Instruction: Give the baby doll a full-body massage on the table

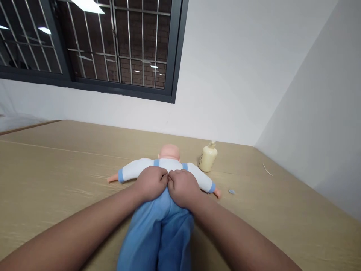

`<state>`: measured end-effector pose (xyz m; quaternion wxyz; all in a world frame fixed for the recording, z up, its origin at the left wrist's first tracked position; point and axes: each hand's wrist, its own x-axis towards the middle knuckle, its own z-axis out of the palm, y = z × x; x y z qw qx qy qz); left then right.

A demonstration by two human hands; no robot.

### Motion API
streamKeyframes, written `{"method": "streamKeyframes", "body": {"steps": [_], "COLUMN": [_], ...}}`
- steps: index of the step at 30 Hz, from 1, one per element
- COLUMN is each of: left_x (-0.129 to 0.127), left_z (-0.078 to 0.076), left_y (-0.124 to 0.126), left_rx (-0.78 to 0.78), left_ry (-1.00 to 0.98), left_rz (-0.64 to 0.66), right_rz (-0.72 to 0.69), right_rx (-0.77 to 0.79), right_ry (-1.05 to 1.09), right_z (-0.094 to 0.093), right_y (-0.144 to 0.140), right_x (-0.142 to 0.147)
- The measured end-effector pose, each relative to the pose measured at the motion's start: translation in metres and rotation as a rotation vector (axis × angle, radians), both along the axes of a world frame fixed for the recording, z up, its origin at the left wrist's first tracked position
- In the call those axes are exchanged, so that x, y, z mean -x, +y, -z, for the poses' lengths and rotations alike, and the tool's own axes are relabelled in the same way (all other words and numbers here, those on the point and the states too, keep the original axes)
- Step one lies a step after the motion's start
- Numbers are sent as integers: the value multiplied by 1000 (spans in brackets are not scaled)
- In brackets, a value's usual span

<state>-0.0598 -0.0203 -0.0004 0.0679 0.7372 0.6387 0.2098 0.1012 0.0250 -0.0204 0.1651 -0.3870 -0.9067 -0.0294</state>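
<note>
A baby doll [170, 151] lies face down, its head pointing away from me and its arms spread to both sides. It wears a white long-sleeved top [138, 167] with blue cuffs and blue overalls [158, 226] with shoulder straps. My left hand [152, 182] is closed at the middle of the doll's back, gripping the overalls' fabric. Right beside it, knuckles nearly touching, my right hand [183, 187] is closed on the same fabric. Both sets of fingertips are curled under and hidden. The doll's legs run down past the bottom edge of the view.
A cream pump bottle [208, 158] stands beyond the doll's right-side sleeve. A small blue-grey scrap [231, 192] and a thin pale strip [267, 169] lie on the brown surface [56, 169]. White walls [225, 75] and a barred window [118, 45] border the back.
</note>
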Motion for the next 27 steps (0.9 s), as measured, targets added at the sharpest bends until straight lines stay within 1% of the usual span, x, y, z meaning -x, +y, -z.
{"method": "streamKeyframes", "body": {"steps": [3,5,7,9,10,12,15,17,19,24,26,27], "left_x": [-4,-5,-5,-3,-3,-1,2,3,3,-1,-1,-1], "left_z": [13,20,25,27,27,27,27,28,29,34,35,34], "left_y": [-2,-7,-10,-10,-9,-5,2,3,2,-7,-8,-7], "left_rx": [-139,-252,-356,-413,-407,-338,-227,-214,-252,-446,-476,-464], "left_ry": [58,104,146,160,150,112,51,33,35,112,130,131], "left_rz": [6,34,54,64,59,32,-11,-14,-4,16,9,9], "right_rz": [-60,-81,-97,-108,-110,-100,-63,-46,-57,-148,-161,-165], "right_rx": [-157,-225,-250,-233,-215,-162,-32,26,3,-179,-196,-189], "right_ry": [42,99,160,206,218,218,197,207,244,379,394,386], "right_z": [13,18,20,19,19,16,13,12,13,21,22,22], "right_y": [-2,-5,-8,-9,-8,-3,7,12,12,2,1,2], "right_x": [-1,-4,-5,-6,-6,-5,-5,-4,-4,-6,-7,-7]}}
